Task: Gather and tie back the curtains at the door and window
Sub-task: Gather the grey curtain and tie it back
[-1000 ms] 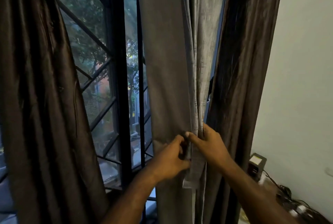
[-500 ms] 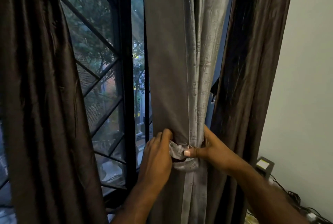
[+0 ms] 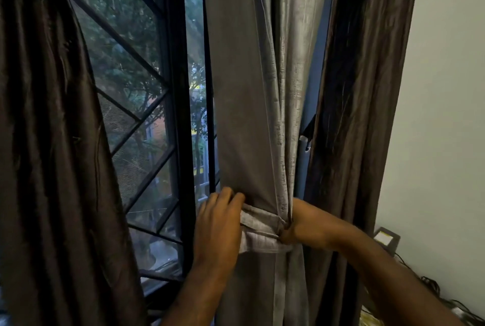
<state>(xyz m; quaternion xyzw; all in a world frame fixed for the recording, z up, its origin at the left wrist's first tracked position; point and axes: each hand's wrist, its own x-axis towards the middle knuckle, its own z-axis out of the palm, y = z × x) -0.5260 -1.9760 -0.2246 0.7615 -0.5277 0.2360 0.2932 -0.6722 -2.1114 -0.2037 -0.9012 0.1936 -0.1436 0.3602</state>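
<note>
Head view, lower centre: left hand [image 3: 217, 231] and right hand [image 3: 307, 228] each pinch the tie-back band [image 3: 258, 233] around the grey curtain [image 3: 244, 115] (soft, slippery cloth; best gripped at the band).

gathered curtain [image 3: 252, 115] hangs between window grille [image 3: 131, 121] left and wall [image 3: 446, 115] right.
</note>
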